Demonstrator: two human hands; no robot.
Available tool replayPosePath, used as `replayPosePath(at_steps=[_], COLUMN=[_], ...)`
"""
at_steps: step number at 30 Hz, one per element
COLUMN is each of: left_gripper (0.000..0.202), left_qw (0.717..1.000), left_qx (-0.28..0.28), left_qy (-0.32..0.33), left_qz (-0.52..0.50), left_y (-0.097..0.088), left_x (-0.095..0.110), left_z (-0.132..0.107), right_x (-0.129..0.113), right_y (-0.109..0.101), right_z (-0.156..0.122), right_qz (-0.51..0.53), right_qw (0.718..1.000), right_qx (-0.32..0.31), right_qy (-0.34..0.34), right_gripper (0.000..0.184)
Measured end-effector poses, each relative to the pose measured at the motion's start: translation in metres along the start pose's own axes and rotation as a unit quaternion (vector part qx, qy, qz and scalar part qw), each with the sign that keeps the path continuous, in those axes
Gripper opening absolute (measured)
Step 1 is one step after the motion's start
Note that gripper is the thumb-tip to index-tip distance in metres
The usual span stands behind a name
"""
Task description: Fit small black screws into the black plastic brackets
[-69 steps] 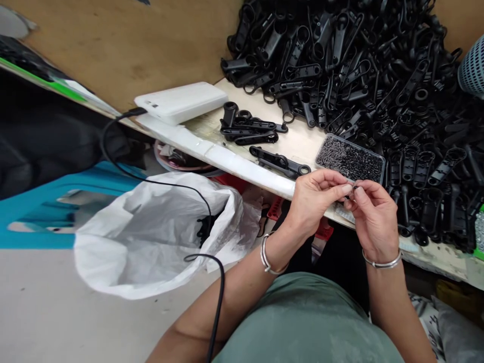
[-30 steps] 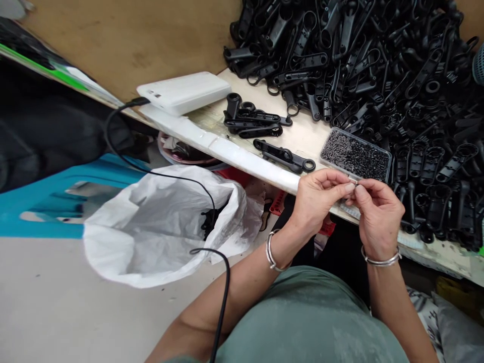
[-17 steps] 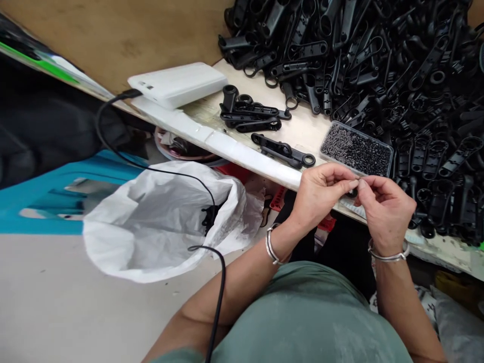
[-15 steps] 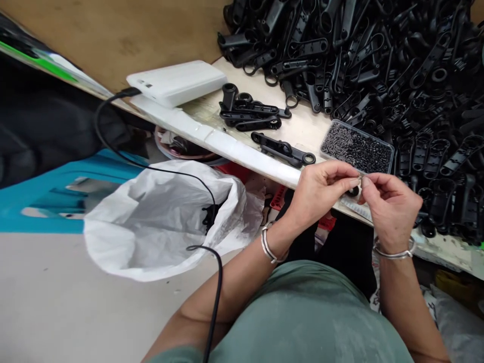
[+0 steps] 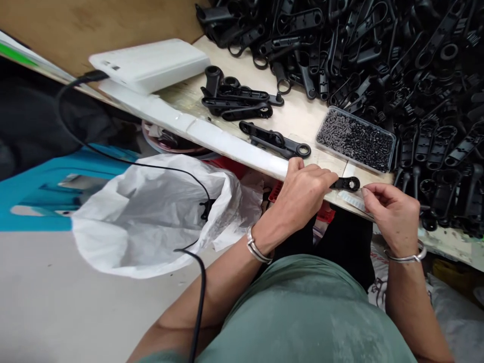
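My left hand (image 5: 308,189) is closed on a black plastic arm piece (image 5: 345,183) at the table's front edge. Its ring end sticks out past my fingers, with a small pale spot inside the ring. Just to the right, my right hand (image 5: 393,214) pinches thumb and forefinger together; whatever is between the tips is too small to make out. A whitish translucent strip (image 5: 352,200) lies at the edge under the piece, close to the right fingertips. Behind both hands stands a clear box of small black parts (image 5: 355,138).
A large heap of black plastic arms (image 5: 363,55) covers the back and right. Several similar pieces (image 5: 242,98) lie at left, with more arms (image 5: 276,138) nearer. A white power bank (image 5: 151,63) trails a black cable (image 5: 151,168) over a white bag (image 5: 124,217) below the edge.
My hands have parted from their shared pinch. The left now grips the black arm piece at the edge; the right stays pinched, a little to the right. The view has shifted slightly.
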State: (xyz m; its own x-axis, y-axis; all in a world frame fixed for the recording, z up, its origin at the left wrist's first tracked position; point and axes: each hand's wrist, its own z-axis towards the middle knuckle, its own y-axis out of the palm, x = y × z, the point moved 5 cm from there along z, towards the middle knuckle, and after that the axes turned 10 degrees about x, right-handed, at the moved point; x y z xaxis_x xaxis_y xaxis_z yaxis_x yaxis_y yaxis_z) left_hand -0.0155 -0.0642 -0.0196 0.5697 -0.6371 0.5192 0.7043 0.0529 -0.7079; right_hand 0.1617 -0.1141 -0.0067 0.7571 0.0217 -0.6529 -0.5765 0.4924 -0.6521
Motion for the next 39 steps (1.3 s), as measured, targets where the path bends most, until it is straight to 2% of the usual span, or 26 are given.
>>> replayPosePath(at_steps=[7, 18, 23, 27, 29, 34, 39], left_gripper=[0.010, 0.013, 0.014, 0.016, 0.020, 0.025, 0.028], left_qw=[1.000, 1.000, 0.999, 0.999, 0.998, 0.993, 0.990], left_qx=[-0.017, -0.008, -0.003, -0.015, -0.035, -0.078, -0.097], left_qy=[-0.005, 0.007, 0.015, 0.028, 0.039, 0.072, 0.079], left_qz=[0.003, 0.026, 0.033, 0.025, 0.027, 0.061, 0.072], left_y=[0.000, 0.001, 0.002, 0.004, 0.005, 0.008, 0.009], left_x=[0.003, 0.004, 0.003, 0.004, 0.006, 0.012, 0.014], left_z=[-0.003, -0.003, -0.003, -0.003, -0.004, -0.005, -0.006], right_x=[-0.014, -0.028, -0.037, -0.031, -0.027, -0.029, -0.031], right_y=[0.006, 0.020, 0.024, 0.021, 0.019, 0.020, 0.023], right_z=[0.001, 0.003, 0.004, 0.013, 0.017, 0.018, 0.013], right_qz=[-0.088, -0.179, -0.260, -0.180, -0.145, -0.172, -0.238], right_qw=[0.985, 0.952, 0.939, 0.958, 0.963, 0.963, 0.950], right_qx=[-0.029, -0.074, -0.113, -0.187, -0.202, -0.183, -0.170], right_qy=[-0.143, -0.236, -0.194, -0.122, -0.098, -0.097, -0.110], right_gripper=[0.013, 0.021, 0.021, 0.021, 0.021, 0.023, 0.021])
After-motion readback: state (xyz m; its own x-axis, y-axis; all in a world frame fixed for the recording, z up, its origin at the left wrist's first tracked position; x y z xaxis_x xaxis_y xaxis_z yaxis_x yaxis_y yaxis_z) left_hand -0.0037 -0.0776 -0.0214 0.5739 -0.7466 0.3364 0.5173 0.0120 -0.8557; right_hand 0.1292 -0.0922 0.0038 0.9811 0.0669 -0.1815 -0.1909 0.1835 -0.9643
